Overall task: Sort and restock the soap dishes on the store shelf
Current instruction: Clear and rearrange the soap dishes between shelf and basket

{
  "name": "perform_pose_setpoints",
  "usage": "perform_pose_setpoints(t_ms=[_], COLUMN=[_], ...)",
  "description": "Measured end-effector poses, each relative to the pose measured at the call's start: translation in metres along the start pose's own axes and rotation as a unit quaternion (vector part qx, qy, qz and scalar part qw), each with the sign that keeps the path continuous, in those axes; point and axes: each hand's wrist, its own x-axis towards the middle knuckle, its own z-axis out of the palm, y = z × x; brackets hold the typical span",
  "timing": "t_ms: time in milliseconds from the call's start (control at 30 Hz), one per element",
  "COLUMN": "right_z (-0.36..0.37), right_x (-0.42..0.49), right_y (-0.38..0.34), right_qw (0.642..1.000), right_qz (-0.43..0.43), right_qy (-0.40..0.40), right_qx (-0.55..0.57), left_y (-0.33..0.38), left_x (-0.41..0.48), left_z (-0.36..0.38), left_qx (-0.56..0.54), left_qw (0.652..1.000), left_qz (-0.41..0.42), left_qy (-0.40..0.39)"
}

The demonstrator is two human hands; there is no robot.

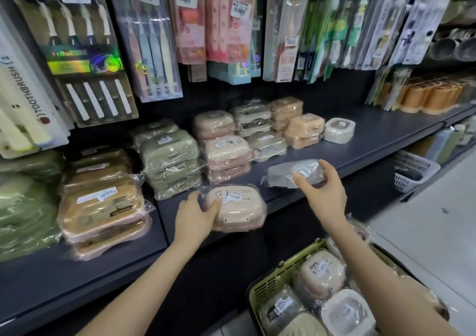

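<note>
A pale pink, rounded-rectangle plastic soap dish (238,208), sealed in clear film with a white price sticker and a small cartoon print on its lid, sits at the front edge of the dark grey store shelf (373,135). The left grip (197,216), a bare hand, holds its left end, thumb across the lid and fingers curled beneath. Whether the dish rests on the shelf or is lifted off it cannot be told.

Just to the right and a little further in is a grey plastic soap dish (293,172), blurred inside its crinkled clear wrap. The right grip (323,194) is closed on its right end, thumb at the near side and fingers curved over the far side.

Behind these two, wrapped soap dishes stand in stacks along the shelf:
- tan stack (103,201) at the far left
- sage green stack (170,160)
- pink stack (226,153)
- cream stack (266,145)
- peach stack (304,129)
- a single off-white square dish with rounded corners (338,129), standing just right of the peach stack

Packs of toothbrushes (90,39) hang above the shelf.

Below the right forearm, an olive green slotted plastic basket (280,271) holds more wrapped dishes in pink, cream and grey. A white lattice basket (412,171) stands on a lower shelf to the right.
</note>
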Motion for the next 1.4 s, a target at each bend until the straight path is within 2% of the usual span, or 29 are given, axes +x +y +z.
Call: perform_pose_setpoints(t_ms=[133,233,333,400,500,600,733,833,967,1033,1100,1133,1200,1267,1333,1400], right_z=[-0.007,-0.013,-0.014,-0.008,0.008,0.020,0.029,0.034,0.038,0.041,0.046,0.051,0.061,0.071,0.077,0.079], right_x=[0.004,-0.001,-0.012,-0.020,-0.029,-0.037,-0.046,-0.052,-0.052,-0.044,-0.030,-0.022,-0.011,-0.003,-0.001,-0.001], right_y=[-0.001,-0.013,-0.029,-0.036,-0.041,-0.047,-0.052,-0.056,-0.057,-0.053,-0.045,-0.039,-0.032,-0.030,-0.030,-0.027], right_qw=[0.997,0.990,0.972,0.952,0.928,0.911,0.900,0.890,0.882,0.914,0.948,0.950,0.929,0.891,0.862,0.857], right_qz=[-0.009,-0.035,-0.065,-0.068,-0.057,-0.042,-0.041,-0.039,-0.049,-0.053,-0.054,-0.060,-0.076,-0.095,-0.110,-0.125], right_qy=[0.013,-0.006,-0.125,-0.221,-0.312,-0.354,-0.387,-0.406,-0.424,-0.375,-0.313,-0.303,-0.317,-0.348,-0.376,-0.377], right_qx=[0.072,0.138,0.190,0.199,0.196,0.209,0.196,0.203,0.200,0.143,0.018,-0.051,-0.173,-0.274,-0.322,-0.328], left_y=[0.016,0.026,0.035,0.043,0.048,0.041,0.024,0.014,0.012,0.011,0.008,0.005,-0.003,-0.012,-0.019,-0.024], left_x=[0.007,0.003,-0.005,-0.009,-0.002,0.003,0.000,-0.003,-0.005,-0.002,0.001,0.003,0.009,0.018,0.024,0.027], left_z=[0.011,0.005,-0.022,-0.045,-0.069,-0.080,-0.090,-0.097,-0.109,-0.122,-0.139,-0.147,-0.158,-0.160,-0.160,-0.157], left_qx=[0.054,0.066,0.043,0.064,0.057,0.061,0.107,0.092,0.088,0.127,0.162,0.180,0.225,0.267,0.293,0.304], left_qw=[0.998,0.994,0.970,0.953,0.952,0.947,0.942,0.943,0.954,0.951,0.948,0.945,0.933,0.919,0.914,0.913], left_qz=[0.026,0.087,0.239,0.293,0.264,0.251,0.246,0.237,0.235,0.260,0.270,0.271,0.279,0.287,0.276,0.265], left_qy=[-0.003,0.007,0.019,-0.036,-0.141,-0.190,-0.200,-0.213,-0.163,-0.111,-0.041,-0.011,0.026,0.042,0.051,0.068])
